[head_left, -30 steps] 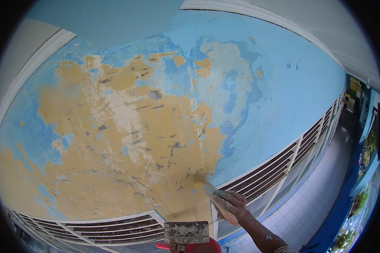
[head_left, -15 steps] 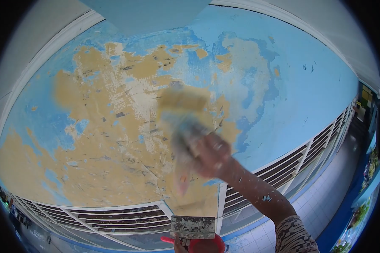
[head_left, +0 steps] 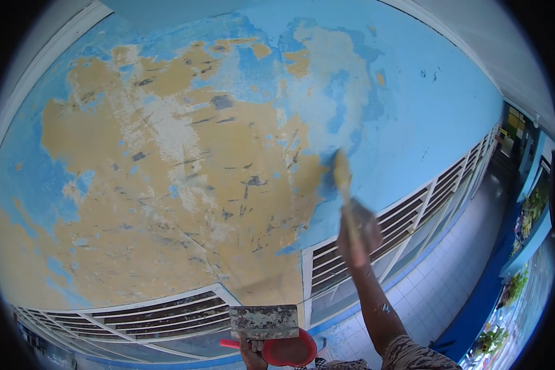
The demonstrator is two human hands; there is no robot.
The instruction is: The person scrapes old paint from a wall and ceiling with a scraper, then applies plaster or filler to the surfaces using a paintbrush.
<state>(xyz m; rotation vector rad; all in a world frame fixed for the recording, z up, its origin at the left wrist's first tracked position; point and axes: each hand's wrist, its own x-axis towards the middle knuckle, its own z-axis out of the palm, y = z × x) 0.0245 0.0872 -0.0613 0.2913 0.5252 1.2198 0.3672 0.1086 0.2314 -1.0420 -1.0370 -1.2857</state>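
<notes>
My right hand (head_left: 359,237), blurred by motion, is wrapped round the handle of what looks like a wide paintbrush (head_left: 342,176). Its yellowish head, seen nearly edge-on, is at the wall near the right border of the tan patch (head_left: 240,185); whether it touches cannot be told. Low in view, my left hand (head_left: 253,356) grips a red plastic dipper (head_left: 311,340) with greyish-brown contents. A flat rectangular metal plate (head_left: 264,322), crusted with dried smears, lies across the dipper's near side, its lower edge by my left fingers.
Blue paint (head_left: 431,117) surrounds the patchy tan and whitish area of wall. White louvred windows (head_left: 160,320) run along the wall's lower part on both sides. A tiled walkway (head_left: 438,271) lies to the right, bordered by a blue ledge and plants (head_left: 493,339).
My right hand and the brush have moved right and turned, from broad side to edge-on. The view has shifted slightly right, and more of the red dipper shows.
</notes>
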